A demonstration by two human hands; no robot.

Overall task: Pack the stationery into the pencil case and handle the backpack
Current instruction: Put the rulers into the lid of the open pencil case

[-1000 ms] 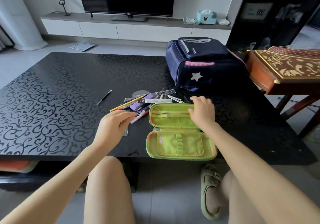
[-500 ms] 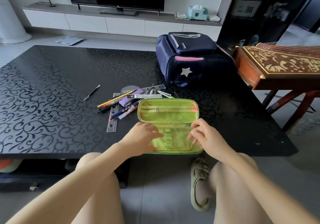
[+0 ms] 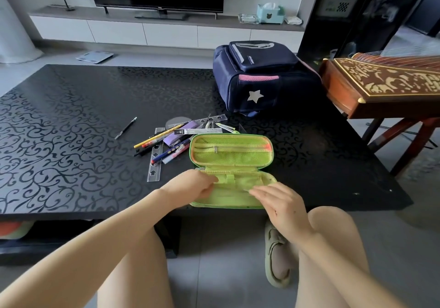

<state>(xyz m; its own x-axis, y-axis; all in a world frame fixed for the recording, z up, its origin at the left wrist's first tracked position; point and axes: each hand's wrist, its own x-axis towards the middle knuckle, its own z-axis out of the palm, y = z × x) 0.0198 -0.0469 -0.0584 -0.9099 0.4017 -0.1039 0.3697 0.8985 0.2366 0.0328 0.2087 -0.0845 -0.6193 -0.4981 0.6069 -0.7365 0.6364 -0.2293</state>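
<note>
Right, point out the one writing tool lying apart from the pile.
The thin dark pen, alone on the black table, left of the stationery pile. Every other pen and pencil lies heaped beside the green pencil case.

Both hands [image 3: 195, 186] [image 3: 283, 206] rest on the open green pencil case [image 3: 232, 150] beside scattered stationery [image 3: 166, 138].

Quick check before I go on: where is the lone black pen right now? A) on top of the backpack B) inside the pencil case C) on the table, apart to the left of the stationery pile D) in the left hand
C: the lone black pen lies on the table, apart to the left of the stationery pile; the open pencil case holds no pen.
</note>
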